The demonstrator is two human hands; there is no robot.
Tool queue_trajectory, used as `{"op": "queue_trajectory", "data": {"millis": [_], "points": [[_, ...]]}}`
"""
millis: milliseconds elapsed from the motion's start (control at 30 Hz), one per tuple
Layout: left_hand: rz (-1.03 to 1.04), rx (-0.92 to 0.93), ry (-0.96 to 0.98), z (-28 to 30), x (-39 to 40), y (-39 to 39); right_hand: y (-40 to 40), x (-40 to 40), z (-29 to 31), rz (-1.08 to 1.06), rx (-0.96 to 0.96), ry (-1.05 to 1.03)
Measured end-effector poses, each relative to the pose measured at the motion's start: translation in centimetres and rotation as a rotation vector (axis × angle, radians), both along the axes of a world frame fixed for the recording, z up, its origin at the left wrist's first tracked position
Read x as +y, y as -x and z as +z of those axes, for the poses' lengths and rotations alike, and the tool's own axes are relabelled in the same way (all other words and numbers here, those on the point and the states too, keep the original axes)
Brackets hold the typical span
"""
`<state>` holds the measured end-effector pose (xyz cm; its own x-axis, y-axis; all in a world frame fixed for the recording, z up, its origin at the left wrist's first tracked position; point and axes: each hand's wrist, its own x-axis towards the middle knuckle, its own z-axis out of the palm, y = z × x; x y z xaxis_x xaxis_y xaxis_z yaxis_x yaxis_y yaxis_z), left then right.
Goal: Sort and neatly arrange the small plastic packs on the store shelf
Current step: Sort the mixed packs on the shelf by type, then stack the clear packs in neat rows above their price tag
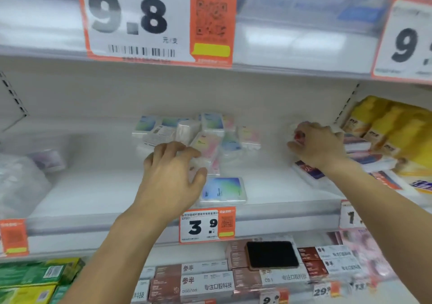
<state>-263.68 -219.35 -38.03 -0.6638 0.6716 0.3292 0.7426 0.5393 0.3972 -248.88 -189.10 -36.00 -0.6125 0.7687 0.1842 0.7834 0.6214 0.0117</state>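
On the white middle store shelf (117, 194), both of the person's bare hands are reaching in among small plastic packs. The left hand (171, 170) lies palm down with its fingers curled over a pale pink-tinted clear plastic pack (198, 163); the thumb sits against that pack's near edge, so the grip is clamped on it. Just beyond and right of those fingers stands a loose heap of pastel-printed clear plastic packs (201, 130), some upright, some tilted, leaning on one another. Just right of the left thumb, a blue-green gradient flat plastic pack (223, 190) lies flat near the shelf's front edge.

The right hand (319, 144) is well apart to the right, fingers bent round a small clear pack with a red mark (298, 132); motion blur hides detail, but the grip appears closed on it. Beneath and right of that wrist lie flat packs with dark blue and red print (311, 170), stacked unevenly. Further right stand yellow plastic refill bags (395, 130).

Below the left forearm, a white and orange price tag reading 3.9 (207, 225) is fixed to the shelf rail. On the lower shelf, a black rectangular device (272, 254) rests on maroon and white boxes (201, 280).
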Motion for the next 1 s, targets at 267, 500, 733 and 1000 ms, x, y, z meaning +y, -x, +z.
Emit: {"op": "queue_trajectory", "data": {"millis": [267,500,733,1000], "points": [[0.009,0.077,0.061,-0.5,0.4,-0.2,-1.4,1.0,-0.8,-0.145,-0.138,0.078],[-0.034,0.057,-0.057,0.1,-0.7,0.1,-0.9,-3.0,-1.0,-0.073,-0.065,-0.039],[0.008,0.008,-0.25,2.5,-5.5,2.1,4.9,-15.8,2.5,0.534,0.469,-0.029],[0.281,0.101,-0.465,5.7,-18.1,6.6,14.2,-30.7,2.7,1.022,0.54,0.429]]}}
